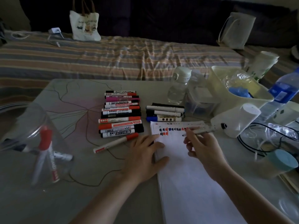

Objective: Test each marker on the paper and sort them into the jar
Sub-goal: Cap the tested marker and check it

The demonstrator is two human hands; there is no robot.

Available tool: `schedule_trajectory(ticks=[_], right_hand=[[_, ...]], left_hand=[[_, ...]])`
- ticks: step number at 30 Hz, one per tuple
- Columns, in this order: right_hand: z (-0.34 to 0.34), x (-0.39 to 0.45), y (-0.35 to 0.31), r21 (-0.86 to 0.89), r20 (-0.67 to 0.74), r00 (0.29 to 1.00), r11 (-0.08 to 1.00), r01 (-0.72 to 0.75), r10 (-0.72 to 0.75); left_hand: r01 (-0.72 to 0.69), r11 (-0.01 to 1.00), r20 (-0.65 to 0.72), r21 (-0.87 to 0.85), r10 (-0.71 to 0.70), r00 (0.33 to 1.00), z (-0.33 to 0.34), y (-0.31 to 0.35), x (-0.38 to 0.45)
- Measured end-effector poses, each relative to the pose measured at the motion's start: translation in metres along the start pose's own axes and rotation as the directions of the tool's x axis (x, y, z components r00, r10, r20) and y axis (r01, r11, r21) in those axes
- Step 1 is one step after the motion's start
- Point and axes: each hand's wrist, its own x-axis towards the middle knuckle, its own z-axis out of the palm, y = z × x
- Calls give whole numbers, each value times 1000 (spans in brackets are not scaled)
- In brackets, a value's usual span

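Note:
White paper (191, 175) lies on the table, with red, black and blue test marks along its top. My left hand (142, 157) presses flat on the paper's left edge. My right hand (199, 146) grips an uncapped marker (199, 132), tip pointing left just above the paper. A red-capped marker (115, 142) lies loose left of the paper. A stack of several markers (120, 113) sits behind it. A smaller group of markers (165, 113) lies above the paper. The clear jar (37, 143) at the left holds a few markers, one of them red-capped.
A clear bottle (178, 88), a pale bin (237, 91) with plastic bags, a white device (234, 122), a blue water bottle (281, 92) and black cables (252, 143) crowd the right. A blue-lidded container (278, 164) stands near right. A striped bed (113, 55) lies behind the table.

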Motion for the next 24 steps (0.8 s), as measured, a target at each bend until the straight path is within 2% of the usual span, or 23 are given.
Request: schedule_trajectory(ticks=[6, 12, 16, 24], right_hand=[[15, 51, 0, -285, 25, 983, 941, 183, -183], [20, 63, 32, -393, -83, 979, 909, 139, -186], [19, 60, 38, -377, -125, 957, 905, 199, -263], [20, 63, 41, -420, -71, 957, 879, 226, -281]], left_hand=[[4, 999, -44, -52, -6, 999, 4, -2, 2], [-10, 998, -83, -59, 5, 997, 6, -3, 4], [-12, 999, -88, -40, 8, 996, 6, -2, 4], [2, 999, -71, -39, -5, 997, 4, 0, 4]])
